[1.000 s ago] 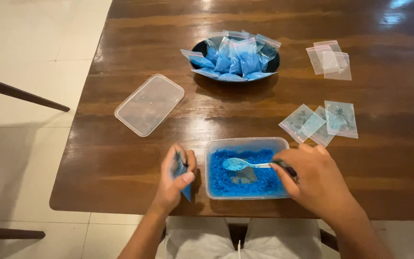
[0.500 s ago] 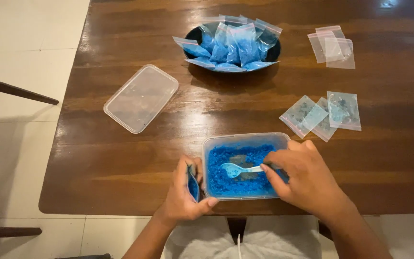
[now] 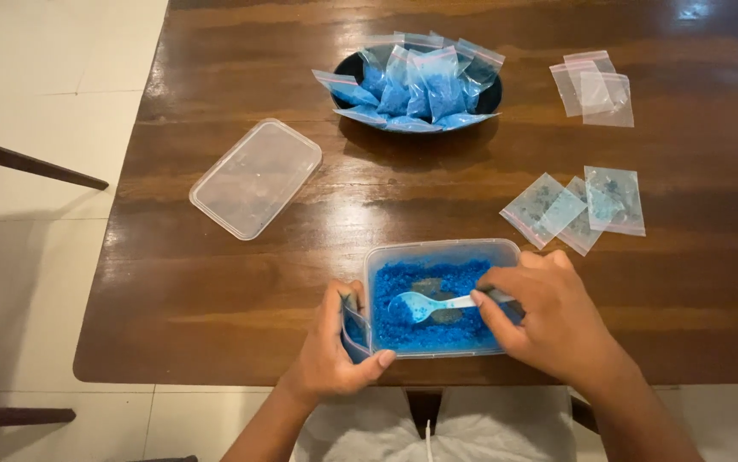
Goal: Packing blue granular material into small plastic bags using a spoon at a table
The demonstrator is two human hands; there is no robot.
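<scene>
Left hand (image 3: 335, 351) grips a small bag (image 3: 354, 329), apparently open, against the tub (image 3: 440, 250) of blue granules. Right hand (image 3: 549, 321) pinches the spoon (image 3: 425, 304) in the granules. Beyond, five empty bags (image 3: 587, 201) remain; the bowl (image 3: 489, 98) holds many filled bags (image 3: 416, 85).

Plenty of bare counter (image 3: 215, 282) left of the clear tub (image 3: 442, 252) of blue powder, right up to the clear lid (image 3: 255, 178) lying further out on that side. Between the tub and the dark bowl (image 3: 489, 101) of filled blue bags beyond it runs a wide open strip. Right of the tub it's tighter: flat little bags (image 3: 574, 205) lie near its far corner, with another small stack (image 3: 594, 87) beyond those. The tub's near side is boxed in by the left hand (image 3: 339, 351) and right hand (image 3: 549, 321).
</scene>
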